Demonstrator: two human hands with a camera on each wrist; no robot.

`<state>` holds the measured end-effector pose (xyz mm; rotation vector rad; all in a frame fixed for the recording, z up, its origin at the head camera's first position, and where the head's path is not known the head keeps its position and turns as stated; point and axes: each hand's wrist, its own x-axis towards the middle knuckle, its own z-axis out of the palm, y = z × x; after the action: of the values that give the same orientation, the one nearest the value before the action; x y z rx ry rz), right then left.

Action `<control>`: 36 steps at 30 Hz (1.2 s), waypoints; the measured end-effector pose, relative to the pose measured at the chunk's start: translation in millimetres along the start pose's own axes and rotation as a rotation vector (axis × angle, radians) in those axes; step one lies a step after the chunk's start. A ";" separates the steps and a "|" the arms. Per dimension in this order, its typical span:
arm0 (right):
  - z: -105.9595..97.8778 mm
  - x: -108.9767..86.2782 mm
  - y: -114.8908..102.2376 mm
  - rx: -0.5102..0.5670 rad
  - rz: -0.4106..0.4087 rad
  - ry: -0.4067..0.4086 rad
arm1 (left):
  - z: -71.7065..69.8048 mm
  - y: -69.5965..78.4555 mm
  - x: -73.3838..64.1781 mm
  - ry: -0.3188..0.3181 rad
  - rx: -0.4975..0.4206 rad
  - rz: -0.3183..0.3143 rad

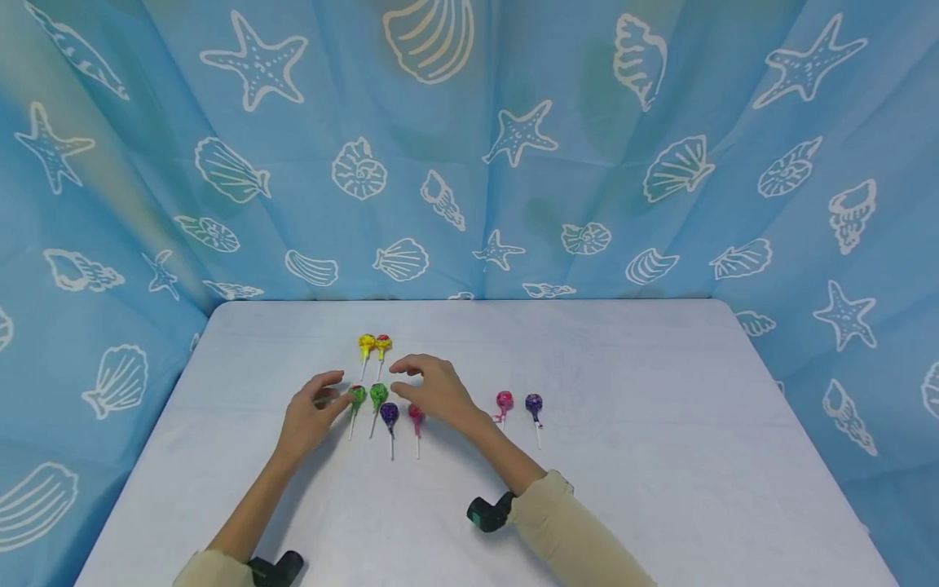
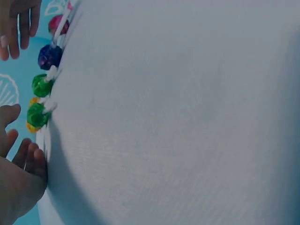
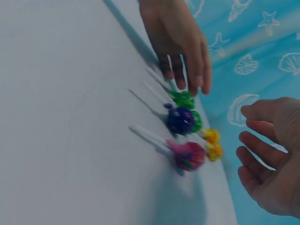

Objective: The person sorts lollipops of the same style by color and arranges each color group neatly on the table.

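My left hand has its fingers loosely bent beside a green lollipop, its thumb tip overlapping the candy in the head view. In the left wrist view that hand's fingers are spread and hold nothing. A second green lollipop lies just right of the first. My right hand hovers over the table, thumb and fingers apart and nothing between them, as the right wrist view also shows. Below its fingertips are a purple lollipop and a pinkish-red lollipop, sticks toward me.
Behind the green pair lie a yellow lollipop and a yellow-and-red lollipop. Right of my right hand are a pink lollipop and another purple lollipop. A blue shell-print curtain hangs behind the white table.
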<state>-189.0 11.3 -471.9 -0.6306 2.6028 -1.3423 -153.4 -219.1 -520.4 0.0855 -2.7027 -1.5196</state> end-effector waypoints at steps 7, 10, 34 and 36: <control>-24.9 -18.6 1.3 0.004 -0.041 0.037 | -3.0 9.2 -17.0 0.019 -0.026 0.105; -35.8 -27.4 2.1 -0.009 -0.057 0.067 | -0.4 16.8 -23.6 0.026 -0.025 0.177; -106.4 -94.9 72.6 -0.088 0.110 0.250 | 41.7 43.8 -43.4 0.061 0.057 0.319; -107.5 -98.9 79.0 -0.096 0.134 0.253 | 43.1 43.2 -43.3 0.066 0.071 0.304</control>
<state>-157.3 174.2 -478.1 -0.3070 2.8627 -1.3409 -114.1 -157.1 -506.2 -0.2561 -2.5722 -1.3106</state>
